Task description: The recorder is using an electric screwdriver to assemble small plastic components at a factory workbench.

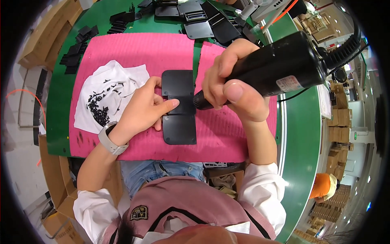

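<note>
A flat black plastic part made of two panels joined by a middle piece lies on a pink corrugated mat. My left hand grips its left side, with the thumb on the middle piece and the fingers at the edge. My right hand is wrapped round a black corded electric screwdriver, held tilted. The tool's ribbed nose is at the right edge of the middle piece; whether it touches cannot be seen. Left of my left hand, many small black screw-like pieces lie on a white cloth.
Black plastic panels and stacked black strips lie along the far side of the green table. More black pieces sit at the left. Cardboard boxes stand beside the table, and a person in orange is off to the right.
</note>
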`<state>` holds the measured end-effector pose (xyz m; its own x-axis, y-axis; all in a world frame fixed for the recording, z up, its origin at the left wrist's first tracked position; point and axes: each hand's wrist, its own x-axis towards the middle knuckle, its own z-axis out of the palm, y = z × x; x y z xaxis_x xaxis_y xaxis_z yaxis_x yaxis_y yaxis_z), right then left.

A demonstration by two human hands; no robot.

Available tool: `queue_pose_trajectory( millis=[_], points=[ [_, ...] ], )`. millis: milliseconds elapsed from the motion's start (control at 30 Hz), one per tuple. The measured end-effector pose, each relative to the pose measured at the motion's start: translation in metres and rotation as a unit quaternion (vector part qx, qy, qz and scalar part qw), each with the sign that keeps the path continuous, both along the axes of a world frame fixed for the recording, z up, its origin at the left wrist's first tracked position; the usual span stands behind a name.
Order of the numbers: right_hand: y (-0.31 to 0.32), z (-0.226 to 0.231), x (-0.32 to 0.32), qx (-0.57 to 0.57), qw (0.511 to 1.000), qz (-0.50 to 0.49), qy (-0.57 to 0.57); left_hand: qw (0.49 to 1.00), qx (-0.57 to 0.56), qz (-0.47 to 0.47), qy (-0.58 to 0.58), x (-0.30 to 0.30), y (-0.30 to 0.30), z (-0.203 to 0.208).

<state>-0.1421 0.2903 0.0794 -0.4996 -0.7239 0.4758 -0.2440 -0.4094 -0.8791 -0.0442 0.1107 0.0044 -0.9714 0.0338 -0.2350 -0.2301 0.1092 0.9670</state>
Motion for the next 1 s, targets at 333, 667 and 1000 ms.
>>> queue_pose_trajectory(
  millis=[333, 667, 1000],
  points=[
    [-0.004, -0.005, -0.002, -0.012, 1.000, 0.013, -0.015, 1.000, -0.009, -0.001, -0.008, -0.003, 0.001, 0.001],
    [0.000, 0.001, 0.015, -0.003, 1.000, -0.008, -0.021, 0.920, -0.355, 0.021, 0.166, 0.004, -0.006, 0.003],
    [-0.011, 0.001, 0.013, -0.218, 0.971, 0.083, -0.058, 0.884, 0.466, -0.021, 0.042, 0.004, 0.004, 0.002]
  ],
)
